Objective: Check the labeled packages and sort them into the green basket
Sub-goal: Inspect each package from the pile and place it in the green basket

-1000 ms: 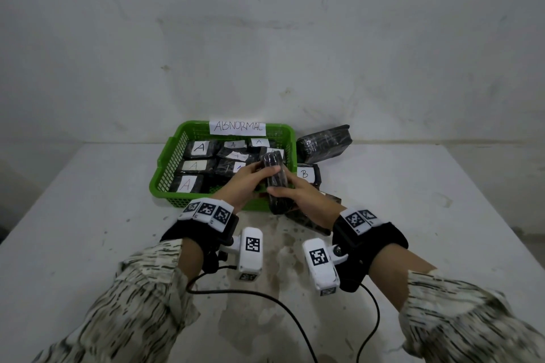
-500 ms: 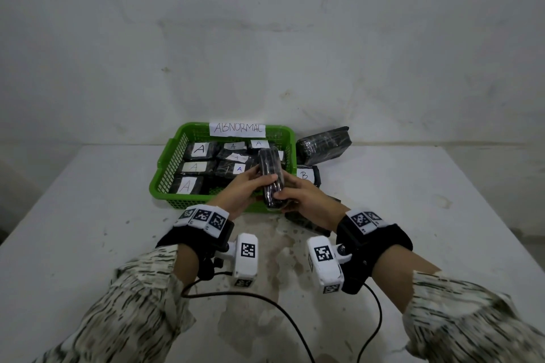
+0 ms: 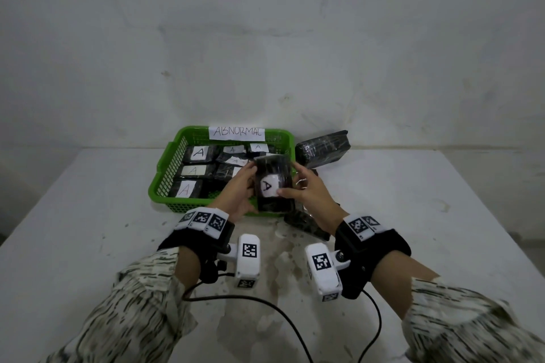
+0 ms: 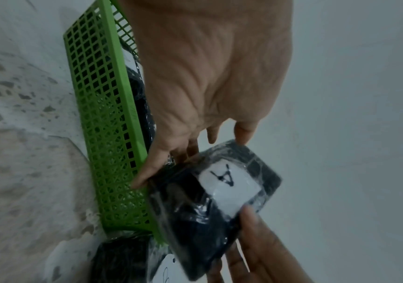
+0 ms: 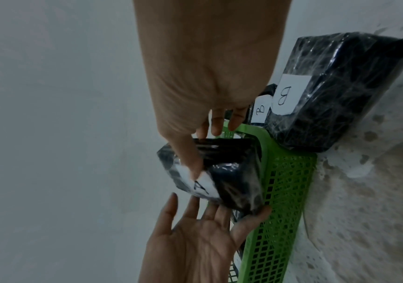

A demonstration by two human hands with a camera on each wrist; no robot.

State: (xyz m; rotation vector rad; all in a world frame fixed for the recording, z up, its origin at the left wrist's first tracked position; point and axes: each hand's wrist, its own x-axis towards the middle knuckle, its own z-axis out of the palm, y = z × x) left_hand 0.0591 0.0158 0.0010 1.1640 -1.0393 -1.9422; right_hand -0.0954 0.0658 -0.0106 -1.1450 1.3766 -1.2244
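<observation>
A black plastic-wrapped package (image 3: pixel 272 183) with a white "A" label is held upright just above the near right corner of the green basket (image 3: pixel 165 183). My right hand (image 3: pixel 298 186) pinches its right side, thumb on the label, fingers behind. My left hand (image 3: pixel 241 186) touches its left edge; in the right wrist view the left hand (image 5: pixel 195 239) shows a flat palm and straight, spread fingers under the package (image 5: pixel 234 183). The left wrist view shows the same package (image 4: pixel 195 206) beside the basket wall (image 4: pixel 108 134). Several "A" packages (image 3: pixel 199 153) lie in the basket.
A paper sign reading "ABNORMAL" (image 3: pixel 236 132) stands on the basket's far rim. Black "B" packages (image 5: pixel 336 92) lie on the white table right of the basket (image 5: pixel 287 181); one leans there (image 3: pixel 323 147), another lies under my right wrist (image 3: pixel 306 222). Cables trail near the table's front.
The package has been turned from edge-on to face me, so its "A" label now shows. Both hands stayed at the basket's near right corner; the left hand's fingers have loosened.
</observation>
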